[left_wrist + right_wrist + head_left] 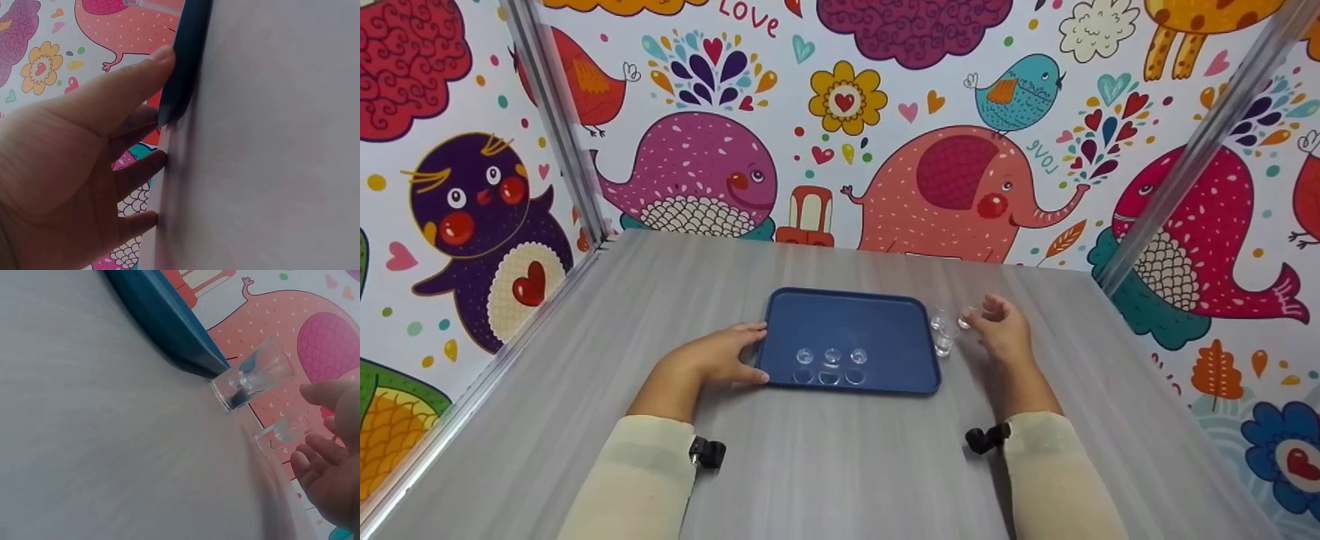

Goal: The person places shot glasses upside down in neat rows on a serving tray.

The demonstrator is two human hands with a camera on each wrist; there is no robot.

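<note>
A blue rectangular tray [847,319] lies on the table. In a row near its front edge stand three small clear glasses [832,357], with faint round outlines before them. My left hand [720,355] touches the tray's left edge, thumb near the front corner and fingers extended farther back. In the left wrist view the thumb lies against the tray's edge [188,62]. My right hand [1001,330] is beside a clear glass [966,319], right of the tray. Its thumb and fingers stand apart, not visibly closed round that glass. A nearer glass [253,374] stands by the tray's corner.
More clear glasses [943,345] stand close together against the tray's right side. The grey wood-grain table [840,465] meets a wall [810,150] printed with cartoon animals at the back. Metal posts [559,120] rise at the table's back corners.
</note>
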